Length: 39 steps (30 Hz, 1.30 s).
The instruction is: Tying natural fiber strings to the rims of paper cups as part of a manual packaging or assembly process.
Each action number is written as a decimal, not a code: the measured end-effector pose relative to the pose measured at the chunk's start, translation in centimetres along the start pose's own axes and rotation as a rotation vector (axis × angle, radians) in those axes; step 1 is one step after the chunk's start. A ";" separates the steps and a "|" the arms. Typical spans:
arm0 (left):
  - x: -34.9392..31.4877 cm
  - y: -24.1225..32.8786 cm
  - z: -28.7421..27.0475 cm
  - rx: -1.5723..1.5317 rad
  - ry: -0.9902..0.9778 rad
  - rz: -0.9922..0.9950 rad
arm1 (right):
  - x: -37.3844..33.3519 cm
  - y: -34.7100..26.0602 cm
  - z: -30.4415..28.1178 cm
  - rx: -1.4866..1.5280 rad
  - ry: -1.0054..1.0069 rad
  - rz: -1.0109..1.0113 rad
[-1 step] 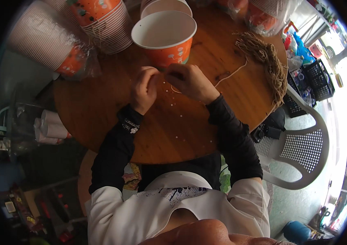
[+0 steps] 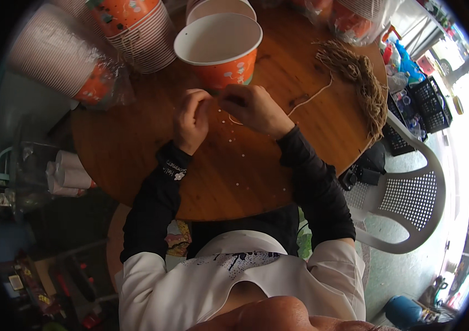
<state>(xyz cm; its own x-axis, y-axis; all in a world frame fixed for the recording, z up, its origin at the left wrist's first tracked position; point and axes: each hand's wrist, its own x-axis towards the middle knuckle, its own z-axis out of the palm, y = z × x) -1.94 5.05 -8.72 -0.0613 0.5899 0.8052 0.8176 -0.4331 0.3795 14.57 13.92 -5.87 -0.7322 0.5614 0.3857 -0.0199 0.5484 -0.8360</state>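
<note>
An orange paper cup with small pale motifs and a white inside stands on a reddish-brown wooden table dotted with white specks. Tan string leads to a tan bundle of strings. Sleeves are black.

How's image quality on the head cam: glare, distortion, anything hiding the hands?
Head view: strong fisheye, the round wooden table bulges and a black vignette rings the frame; the right edge by the white plastic chair is blown out by daylight; lower left is dark and murky; left hand and right hand are evenly lit and fairly sharp beside the orange paper cup; the thin string is faint.
</note>
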 end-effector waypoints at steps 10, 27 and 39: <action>-0.3 -0.4 0.5 -0.036 0.011 -0.056 | 0.1 1.0 0.8 0.062 0.060 0.022; -0.6 -0.1 -0.4 -0.041 -0.004 -0.060 | -0.1 0.9 1.0 0.131 -0.005 -0.009; -0.7 0.1 -0.4 0.023 -0.030 -0.020 | -0.2 1.0 0.6 0.035 0.018 -0.150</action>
<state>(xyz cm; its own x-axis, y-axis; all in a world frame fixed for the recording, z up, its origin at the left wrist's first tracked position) -2.04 4.28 -9.08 -0.0607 0.6183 0.7836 0.8294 -0.4055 0.3842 14.30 13.94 -7.06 -0.7071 0.4859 0.5137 -0.1523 0.6048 -0.7817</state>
